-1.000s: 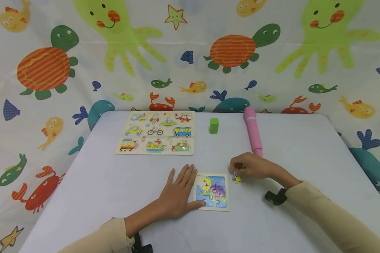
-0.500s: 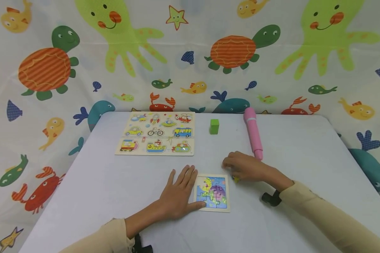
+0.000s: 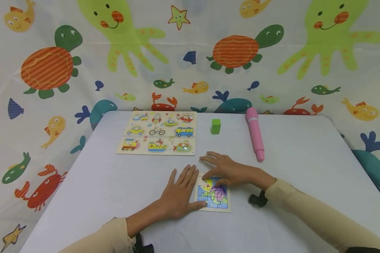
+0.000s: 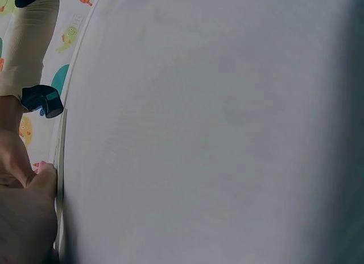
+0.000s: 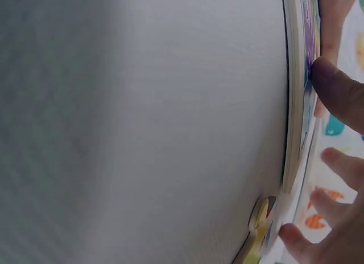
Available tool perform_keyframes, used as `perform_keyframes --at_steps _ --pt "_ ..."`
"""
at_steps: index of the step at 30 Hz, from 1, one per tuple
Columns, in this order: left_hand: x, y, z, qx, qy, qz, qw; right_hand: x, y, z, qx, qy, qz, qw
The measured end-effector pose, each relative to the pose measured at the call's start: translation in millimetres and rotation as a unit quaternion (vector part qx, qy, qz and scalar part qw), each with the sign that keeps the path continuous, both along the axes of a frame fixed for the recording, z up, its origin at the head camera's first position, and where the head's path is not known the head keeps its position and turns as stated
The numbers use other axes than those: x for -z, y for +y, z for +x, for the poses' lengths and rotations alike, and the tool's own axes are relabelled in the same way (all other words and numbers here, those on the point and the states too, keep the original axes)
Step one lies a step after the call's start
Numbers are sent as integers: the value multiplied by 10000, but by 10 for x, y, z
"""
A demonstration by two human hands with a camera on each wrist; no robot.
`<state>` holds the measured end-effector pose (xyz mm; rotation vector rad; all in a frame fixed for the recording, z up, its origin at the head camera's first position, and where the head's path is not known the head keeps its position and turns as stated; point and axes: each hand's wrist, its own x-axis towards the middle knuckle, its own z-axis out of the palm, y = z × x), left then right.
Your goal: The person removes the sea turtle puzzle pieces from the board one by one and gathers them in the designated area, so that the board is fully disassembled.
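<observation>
A small square jigsaw puzzle (image 3: 212,201) in a pale wooden frame lies on the white table, showing a moon and a purple shape. My left hand (image 3: 177,196) rests flat on its left side, fingers straight, thumb across the lower left corner. Over the top edge spreads my right hand (image 3: 228,169); its thumb touches the upper right of the picture and its index finger reaches the upper left. I see no piece between those fingers. In the right wrist view, a loose yellow puzzle piece (image 5: 259,232) lies on the table beyond the frame; in the head view the hand covers that spot.
A wooden vehicle puzzle board (image 3: 158,141) lies at the back left. A green block (image 3: 215,126) stands right of it, then a pink cylindrical stick (image 3: 255,135). A sea-animal curtain (image 3: 190,42) hangs behind the table (image 3: 304,151).
My right hand has moved left from the loose pieces beside the frame onto the puzzle's top, and its fingers have spread. The left hand stays in place.
</observation>
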<state>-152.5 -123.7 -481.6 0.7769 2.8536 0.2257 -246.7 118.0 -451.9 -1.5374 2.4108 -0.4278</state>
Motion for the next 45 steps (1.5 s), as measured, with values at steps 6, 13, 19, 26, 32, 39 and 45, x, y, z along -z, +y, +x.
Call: perform_keyframes --at_steps 6,13,19,26,32,39,45 --pt "1 -2 -3 8 18 -14 10000 39 -26 -10 152 -79 8 9999" --pt "-6 0 -5 10 -1 -52 10000 2 -88 16 291 -201 149 9993" --pt "-14 17 -3 10 -11 -68 10000 -30 -114 42 288 -151 199 9993" --pt "-25 16 -4 17 -23 -100 9999 -7 -77 114 418 -214 -149 9988" --pt "-22 6 -11 78 34 49 10000 32 -57 121 820 -1113 -485 9892" --pt "-41 21 -19 75 13 69 9999 -19 83 74 1089 -1724 -1155 9722" --pt "-31 4 -12 -34 -210 294 9993 -188 530 74 1829 -1811 -1384 9563"
